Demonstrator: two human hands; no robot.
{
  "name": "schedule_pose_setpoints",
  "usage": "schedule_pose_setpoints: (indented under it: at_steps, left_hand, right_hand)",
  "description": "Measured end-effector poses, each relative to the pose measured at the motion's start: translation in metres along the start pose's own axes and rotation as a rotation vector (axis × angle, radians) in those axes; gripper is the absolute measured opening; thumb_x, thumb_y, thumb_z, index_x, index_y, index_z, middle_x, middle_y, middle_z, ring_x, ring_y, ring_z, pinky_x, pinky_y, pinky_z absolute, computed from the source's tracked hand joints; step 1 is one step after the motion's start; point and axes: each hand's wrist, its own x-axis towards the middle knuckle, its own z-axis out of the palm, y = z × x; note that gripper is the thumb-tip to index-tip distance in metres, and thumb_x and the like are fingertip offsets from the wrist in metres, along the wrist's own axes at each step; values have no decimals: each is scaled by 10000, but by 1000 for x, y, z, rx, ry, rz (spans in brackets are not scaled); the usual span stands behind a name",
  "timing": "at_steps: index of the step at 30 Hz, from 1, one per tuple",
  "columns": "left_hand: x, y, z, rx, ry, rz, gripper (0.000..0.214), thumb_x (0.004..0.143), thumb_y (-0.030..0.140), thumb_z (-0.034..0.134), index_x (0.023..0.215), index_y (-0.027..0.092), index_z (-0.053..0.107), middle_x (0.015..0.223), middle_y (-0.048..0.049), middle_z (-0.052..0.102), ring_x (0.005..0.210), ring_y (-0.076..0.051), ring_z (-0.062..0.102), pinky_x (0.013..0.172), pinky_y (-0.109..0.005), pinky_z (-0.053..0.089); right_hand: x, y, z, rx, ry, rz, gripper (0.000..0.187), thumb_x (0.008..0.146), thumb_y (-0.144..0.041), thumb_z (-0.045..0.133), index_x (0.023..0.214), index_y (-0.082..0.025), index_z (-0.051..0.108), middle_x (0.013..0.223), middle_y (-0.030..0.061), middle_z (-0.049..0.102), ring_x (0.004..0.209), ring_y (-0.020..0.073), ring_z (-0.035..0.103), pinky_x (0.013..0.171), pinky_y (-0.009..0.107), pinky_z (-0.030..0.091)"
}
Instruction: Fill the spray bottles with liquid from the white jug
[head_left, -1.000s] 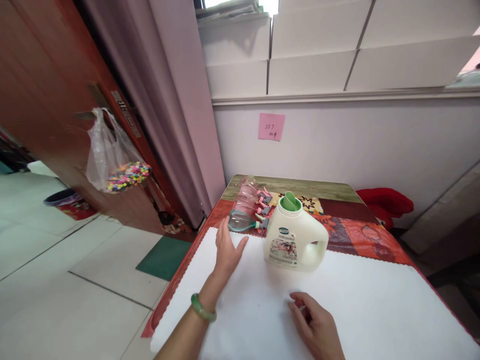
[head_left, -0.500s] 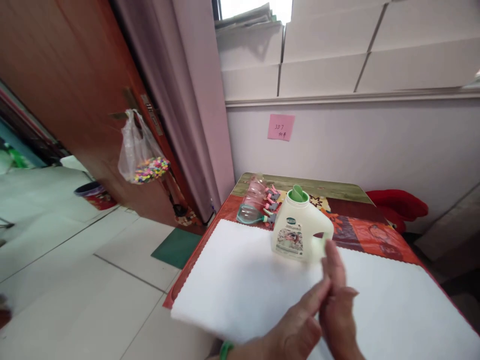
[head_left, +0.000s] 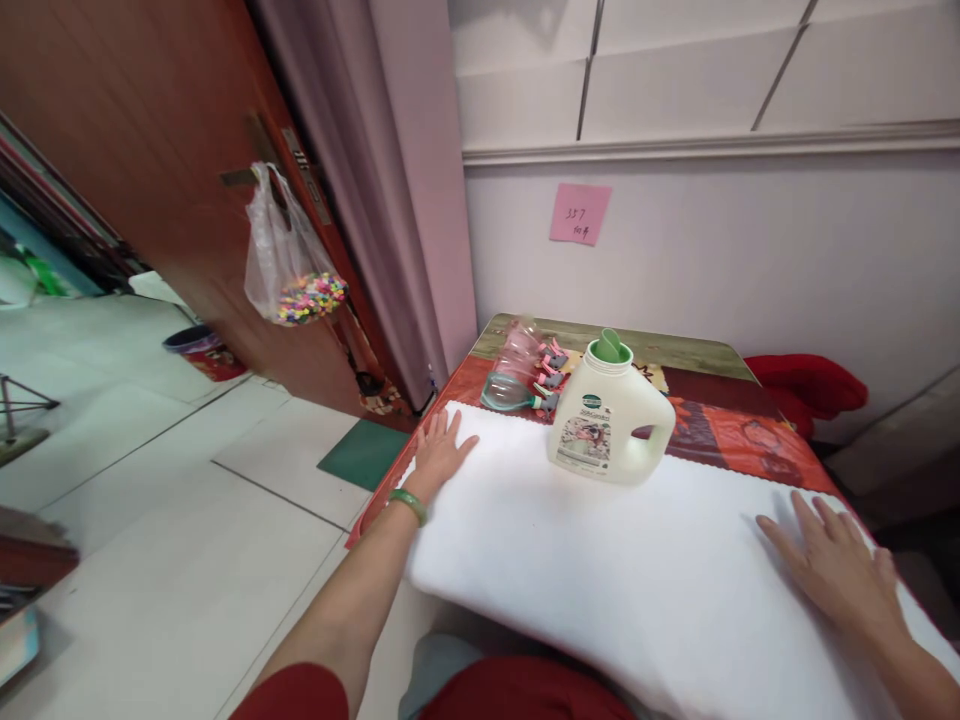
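My left hand (head_left: 439,455) lies flat with spread fingers on the left side of a white cloth (head_left: 585,560), a green bangle (head_left: 409,505) on its wrist. My right hand (head_left: 836,560) rests at the cloth's right side, fingers apart and holding nothing. Between and beyond them stands a cream detergent jug (head_left: 600,425) with a handle on its right. Its neck carries a green pouring spout (head_left: 610,347), with no cap on it. Behind the jug to the left, several clear spray bottles (head_left: 514,370) with pink and grey heads lie on their sides.
A red patterned table cover (head_left: 720,445) shows beyond the cloth. On the wall is a pink note (head_left: 580,214). A plastic bag of colourful bits (head_left: 300,280) hangs from the door handle at left. Something red (head_left: 810,385) sits behind the table's right side.
My hands were pressed together in front of the jug. They have parted to the left and right sides of the cloth. The view has tilted down; the jug stands in the same place.
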Motion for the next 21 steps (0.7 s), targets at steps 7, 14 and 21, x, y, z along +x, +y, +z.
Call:
schedule_pose_setpoints:
  at_steps: [7,14,21]
  left_hand:
    - [9,-11,4,110,-2,32,760,984,630,517,1617,217,435,1732,-219,320,1620,-383,250,1263,-697,89]
    - [-23,11,-5,179,120,44,735,1050,545,418,1663,150,329,1750,-251,244,1636,-413,169,1258,-728,62]
    - [-105,8,-2,199,13,52,758,1027,580,444,1644,142,393,1729,-238,295,1623,-398,229,1263,-702,143]
  right_hand:
    - [-3,-4,5,-19,-110,17,967,951,-780,258,1622,-96,389,1652,257,430,1554,450,354,1198,745,229]
    - [-25,-24,-29,42,193,-33,964,969,-755,190,1558,-48,478,1618,277,466,1517,426,428,1285,630,213]
    - [-96,-34,-36,-44,-29,3,943,948,-802,280,1623,-157,409,1699,202,379,1591,418,316,1266,675,257]
